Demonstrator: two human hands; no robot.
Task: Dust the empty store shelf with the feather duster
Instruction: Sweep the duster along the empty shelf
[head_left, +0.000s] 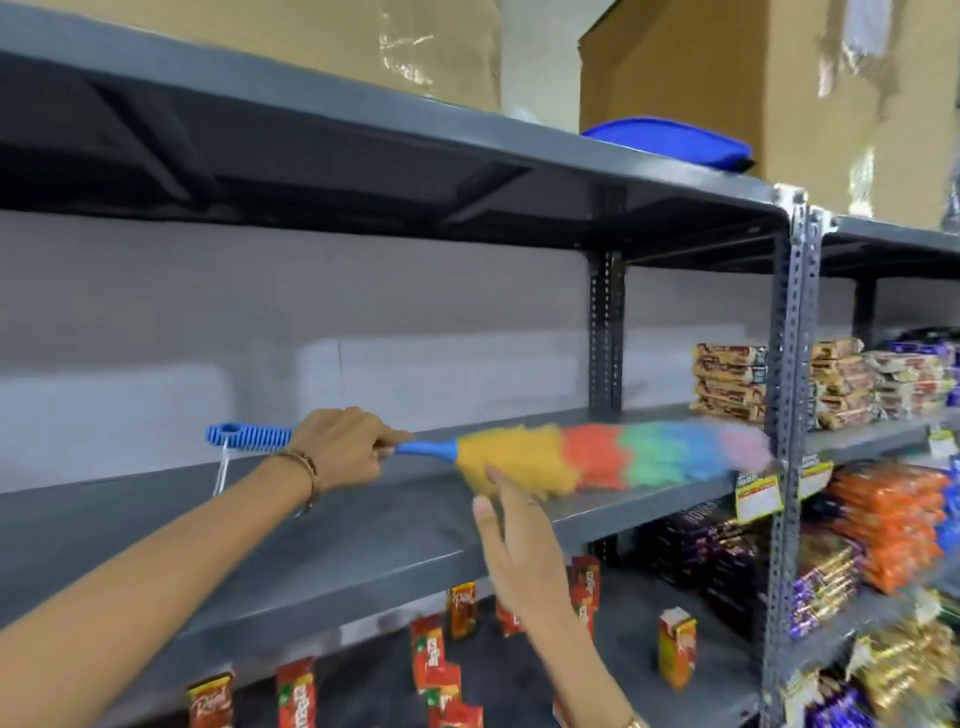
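Grey shelf (363, 525) bears one feather duster (597, 454), left hand (337, 449) gripping it, right hand (519, 545) open

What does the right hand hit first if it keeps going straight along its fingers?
Probably the feather duster. The right hand is open, fingers pointing up and slightly back, with the fingertips already at the yellow end of the duster head lying over the grey shelf. Depth is unclear, so it may pass just in front.
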